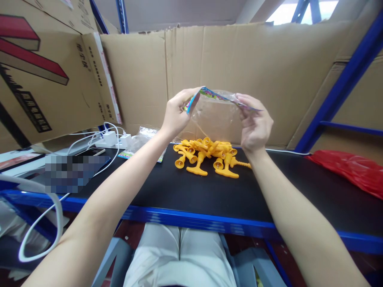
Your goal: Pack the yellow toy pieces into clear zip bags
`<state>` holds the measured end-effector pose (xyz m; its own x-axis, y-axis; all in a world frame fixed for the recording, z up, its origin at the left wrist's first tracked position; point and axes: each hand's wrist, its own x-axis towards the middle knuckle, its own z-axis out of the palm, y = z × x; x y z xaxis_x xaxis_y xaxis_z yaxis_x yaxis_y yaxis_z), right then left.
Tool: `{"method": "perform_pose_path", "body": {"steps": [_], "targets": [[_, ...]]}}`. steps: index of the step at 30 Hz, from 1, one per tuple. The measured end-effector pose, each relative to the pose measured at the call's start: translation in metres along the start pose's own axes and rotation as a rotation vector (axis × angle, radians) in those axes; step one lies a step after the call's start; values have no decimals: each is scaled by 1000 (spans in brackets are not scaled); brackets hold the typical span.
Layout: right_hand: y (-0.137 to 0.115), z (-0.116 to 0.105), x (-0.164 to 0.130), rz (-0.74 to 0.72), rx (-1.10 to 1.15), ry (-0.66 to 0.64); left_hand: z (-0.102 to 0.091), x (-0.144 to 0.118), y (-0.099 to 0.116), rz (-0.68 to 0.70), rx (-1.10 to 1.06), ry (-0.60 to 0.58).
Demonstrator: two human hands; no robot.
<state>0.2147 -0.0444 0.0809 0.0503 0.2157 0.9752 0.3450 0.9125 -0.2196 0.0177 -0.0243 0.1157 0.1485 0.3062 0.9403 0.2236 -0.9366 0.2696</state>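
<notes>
A clear plastic bag with a colourful printed card header (pixel 214 95) is stretched between my two hands, raised above the table. My left hand (pixel 178 109) grips the folded left end of the header. At the other end, my right hand (pixel 255 119) pinches the header and the film near it. Below the bag lies a heap of yellow plastic pieces (pixel 209 149) with T-shaped handles, cup-like ends and some twisted shafts. Left of the heap, behind my left forearm, rest more clear bags (pixel 143 137) with printed headers.
The black tabletop (pixel 191 195) has a blue metal front edge. White chargers and cables (pixel 110 137) and a phone (pixel 89 153) lie at the left. A red plastic bag (pixel 347 167) sits at the right. Cardboard (pixel 134 75) walls the back, and a large printed box (pixel 54 71) stands left.
</notes>
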Motion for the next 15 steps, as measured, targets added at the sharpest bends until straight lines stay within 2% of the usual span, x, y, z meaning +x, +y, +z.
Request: {"method": "perform_pose_path", "body": {"steps": [3,6,8,11,13,15], "targets": [[-1,2,3,35,452,79,-5,-1,-1,174,-14,-58],[-1,3,5,81,648,141,-7,-7,0,259,-25,-122],[1,3,6,108,630,193,-8,-14,2,258,-23,-151],[12,4,3,157,480,251,-7,-25,0,195,-54,-187],[22,6,-3,223,354,254,-5,-34,-10,92,-107,-194],[34,11,-11,311,241,232,-1,-44,-26,-101,-195,-114]]}}
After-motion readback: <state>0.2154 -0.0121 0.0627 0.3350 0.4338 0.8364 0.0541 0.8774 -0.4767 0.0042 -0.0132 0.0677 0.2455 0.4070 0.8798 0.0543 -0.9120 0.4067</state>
